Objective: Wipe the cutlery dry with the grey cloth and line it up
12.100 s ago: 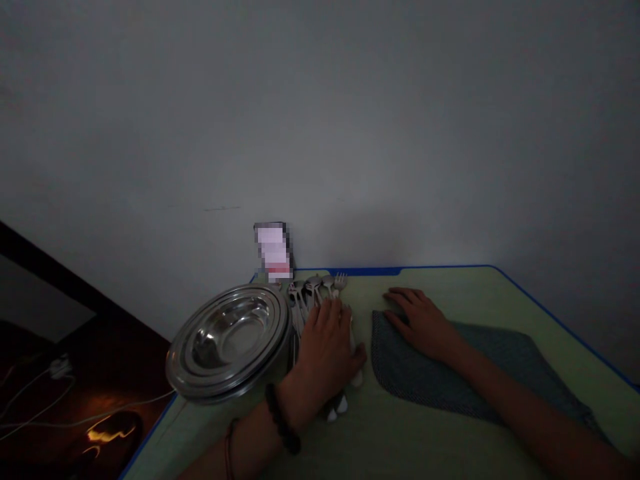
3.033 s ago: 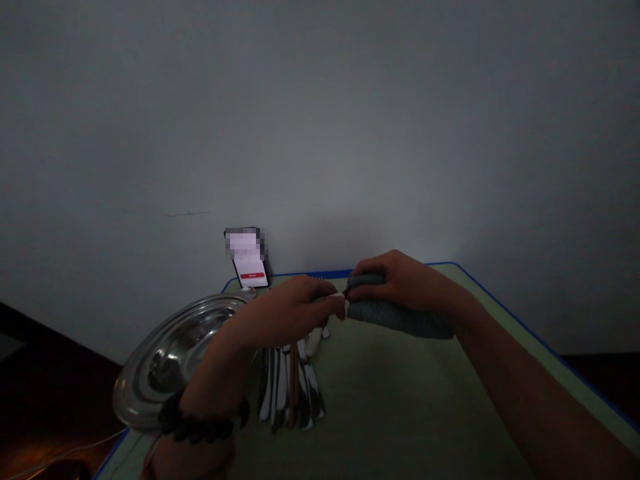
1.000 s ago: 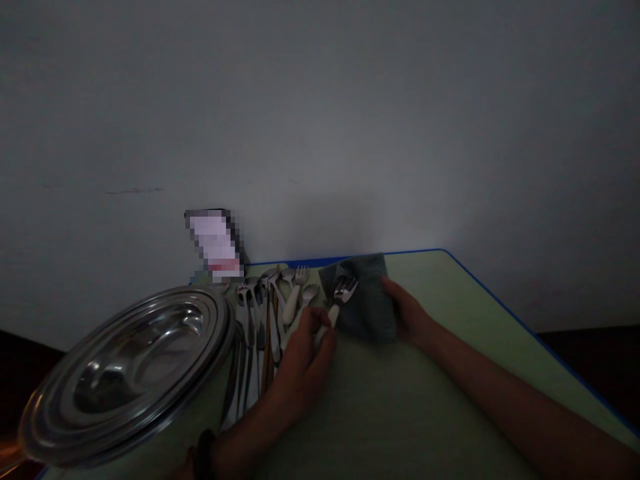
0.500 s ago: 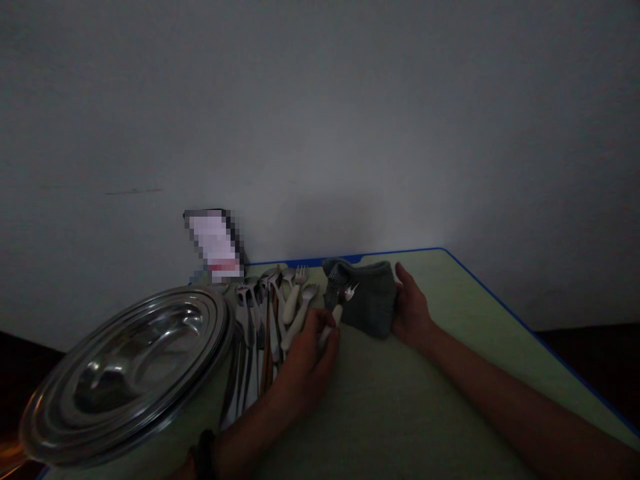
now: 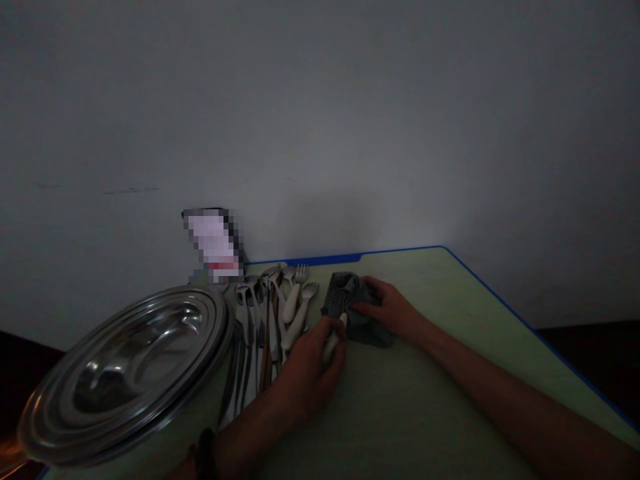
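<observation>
Two bare hands of ours meet over the worktop, right of the loose cutlery as we look down. With the fingers of our left hand closed round it, we grip the pale handle of a utensil, its far end hidden in the cloth. We hold that grey cloth with our right hand, thumb and fingers bent and gripping its bunched folds; a checked face shows on the side nearest the cutlery. Just left of our left hand lie two forks with pale handles, one a little nearer us than the other, tines pointing away. Beyond them, we see spoons and brown sticks among the metal pieces, some overlapping; we cannot count them for the dimness and our arm in front. At our far left sits a stack of shiny metal dishes, wide rims one over another. Behind the cutlery a phone leans on the wall, its screen lit and blurred. We wear a dark bracelet on our left wrist.
</observation>
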A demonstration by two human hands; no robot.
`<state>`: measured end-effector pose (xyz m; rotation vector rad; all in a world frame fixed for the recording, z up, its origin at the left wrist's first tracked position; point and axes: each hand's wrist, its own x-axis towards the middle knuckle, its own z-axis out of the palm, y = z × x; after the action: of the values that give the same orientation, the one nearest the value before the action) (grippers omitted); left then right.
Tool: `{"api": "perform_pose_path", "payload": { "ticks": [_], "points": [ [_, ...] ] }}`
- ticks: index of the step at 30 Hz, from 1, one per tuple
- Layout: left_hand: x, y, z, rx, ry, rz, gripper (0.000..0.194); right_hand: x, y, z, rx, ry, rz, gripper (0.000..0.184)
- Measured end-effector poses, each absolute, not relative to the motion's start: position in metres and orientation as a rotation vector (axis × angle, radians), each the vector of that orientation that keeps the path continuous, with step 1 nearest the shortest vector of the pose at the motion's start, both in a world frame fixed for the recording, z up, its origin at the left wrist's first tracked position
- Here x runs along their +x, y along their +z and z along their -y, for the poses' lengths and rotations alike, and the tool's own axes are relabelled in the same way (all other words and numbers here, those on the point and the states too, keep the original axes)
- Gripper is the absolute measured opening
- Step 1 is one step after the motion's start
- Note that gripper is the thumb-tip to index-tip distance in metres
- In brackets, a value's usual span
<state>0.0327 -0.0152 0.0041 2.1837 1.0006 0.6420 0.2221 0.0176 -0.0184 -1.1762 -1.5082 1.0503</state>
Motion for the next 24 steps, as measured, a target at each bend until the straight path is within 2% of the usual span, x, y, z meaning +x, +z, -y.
{"api": "perform_pose_path", "payload": {
  "ticks": [4,10,13,18,24],
  "points": [
    [0.032,0.007,0.015,2.183,0.652,-0.993,0.008,0.222,-0.02,-0.019,-1.213,0.925,1.6,0.018],
    [0.032,0.008,0.015,2.133,0.657,-0.975,0.008,0.219,-0.024,-0.019,-1.262,0.83,1.55,0.02],
    [0.029,0.008,0.017,2.107,0.625,-0.96,0.009,0.22,-0.027,-0.019,-1.235,0.874,1.446,0.022],
    [0.022,0.01,0.02,1.996,0.518,-0.892,0.027,0.221,-0.031,-0.02,-1.224,0.922,1.296,0.028],
    [0.024,0.013,0.02,2.026,0.478,-0.82,0.028,0.217,-0.022,-0.018,-1.101,1.174,0.891,0.031]
  ]
}}
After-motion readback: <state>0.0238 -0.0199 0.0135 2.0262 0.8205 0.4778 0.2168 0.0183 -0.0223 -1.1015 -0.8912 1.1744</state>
